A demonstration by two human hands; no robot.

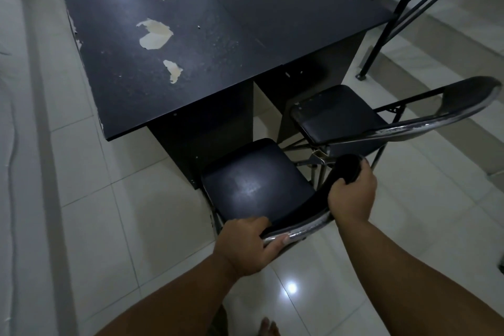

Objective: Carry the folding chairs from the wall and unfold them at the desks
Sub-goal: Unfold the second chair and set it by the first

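A: At the desk, is the near chair open?
B: Yes. The left hand and the right hand both grip its backrest. Push it straight in, beside the other chair, without hitting it.

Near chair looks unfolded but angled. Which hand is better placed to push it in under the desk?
Probably the left hand: it grips the backrest's lower end of the near chair, behind the seat. The right hand holds the far end, close to the second chair.
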